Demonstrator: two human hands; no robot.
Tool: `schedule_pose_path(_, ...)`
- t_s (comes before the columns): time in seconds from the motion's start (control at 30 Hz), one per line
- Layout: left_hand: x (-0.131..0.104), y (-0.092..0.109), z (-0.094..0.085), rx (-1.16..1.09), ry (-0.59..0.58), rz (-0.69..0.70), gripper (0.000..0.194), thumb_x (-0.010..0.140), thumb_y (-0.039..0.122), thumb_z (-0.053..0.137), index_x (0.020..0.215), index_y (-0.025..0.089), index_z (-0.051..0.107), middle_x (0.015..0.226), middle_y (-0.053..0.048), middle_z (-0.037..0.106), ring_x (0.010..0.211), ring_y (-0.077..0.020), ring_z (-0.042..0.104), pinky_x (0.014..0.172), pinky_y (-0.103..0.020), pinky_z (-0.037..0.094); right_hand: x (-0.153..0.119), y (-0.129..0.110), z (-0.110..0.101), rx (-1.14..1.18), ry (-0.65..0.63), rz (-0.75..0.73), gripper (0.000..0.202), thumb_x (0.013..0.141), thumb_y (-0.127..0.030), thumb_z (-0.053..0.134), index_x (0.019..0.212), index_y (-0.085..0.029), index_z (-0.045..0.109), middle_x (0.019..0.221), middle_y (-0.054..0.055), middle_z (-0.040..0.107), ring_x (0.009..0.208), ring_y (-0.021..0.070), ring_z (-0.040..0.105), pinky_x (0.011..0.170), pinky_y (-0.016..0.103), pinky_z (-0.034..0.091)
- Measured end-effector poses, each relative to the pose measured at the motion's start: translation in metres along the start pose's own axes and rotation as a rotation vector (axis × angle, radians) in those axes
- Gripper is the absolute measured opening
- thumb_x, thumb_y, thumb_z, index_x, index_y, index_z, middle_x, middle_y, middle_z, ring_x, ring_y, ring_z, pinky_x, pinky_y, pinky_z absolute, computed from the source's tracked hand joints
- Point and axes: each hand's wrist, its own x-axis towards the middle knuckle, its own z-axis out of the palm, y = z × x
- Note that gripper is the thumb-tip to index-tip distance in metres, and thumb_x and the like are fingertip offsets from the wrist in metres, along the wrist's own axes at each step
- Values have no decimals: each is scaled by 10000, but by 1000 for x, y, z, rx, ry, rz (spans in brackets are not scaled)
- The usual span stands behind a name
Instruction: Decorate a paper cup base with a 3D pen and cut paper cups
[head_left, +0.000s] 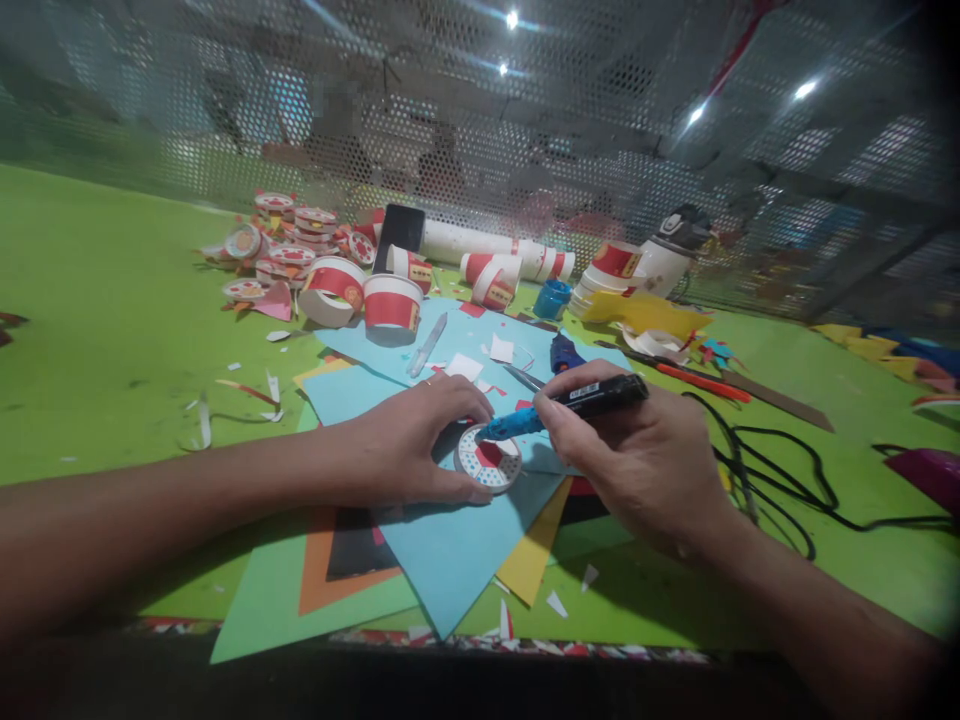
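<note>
My left hand [427, 440] curls its thumb and fingers around the edge of a small round paper disc [469, 468], steadying it on light blue paper [450, 560]. Blue dots cover the white sections of the disc, and its middle is red. In my right hand [645, 450] is a blue marker pen [592, 400] with a black rear end, its tip touching or just over the top of the disc. A pointed metal tool [523, 377] shows behind that hand, partly hidden. Beyond my left hand lies a pale capped pen [428, 345].
Red and white paper cups [393, 308] stand or lie at the back, near a pile of decorated discs [289, 262], a phone [401, 232] and a blue jar [553, 299]. A black cable [787, 470] loops at the right, near an orange cutter [705, 383]. Paper scraps are scattered around.
</note>
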Motion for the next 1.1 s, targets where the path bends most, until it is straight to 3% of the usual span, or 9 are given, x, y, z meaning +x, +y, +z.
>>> schedule_pose_path(0.47, 1, 0, 0, 0, -6, -3, 445, 728, 424, 748, 1070, 202, 570, 1106, -85, 593, 1039, -261, 536, 900, -410, 455, 1, -3, 0, -15, -49, 21, 84, 813, -207, 634, 745, -159, 627, 538, -56, 536, 400, 58, 408, 346, 197, 274)
schedule_pose_path(0.7, 1, 1, 0, 5, 2, -2, 420, 730, 418, 746, 1055, 207, 585, 1095, -77, 600, 1038, -254, 537, 910, -403, 453, 3, 2, 0, 33, -52, 60, 163, 828, -275, 661, 712, -176, 605, 522, -48, 533, 421, 79, 464, 375, 199, 360)
schedule_pose_path(1.1, 1, 0, 1, 14, -6, -15, 449, 723, 426, 753, 1058, 178, 586, 1090, -92, 589, 1036, -265, 534, 904, -408, 450, 1, 5, 3, 9, -17, 94, 257, 839, -359, 654, 674, -175, 585, 494, -47, 514, 438, 92, 455, 412, 218, 358)
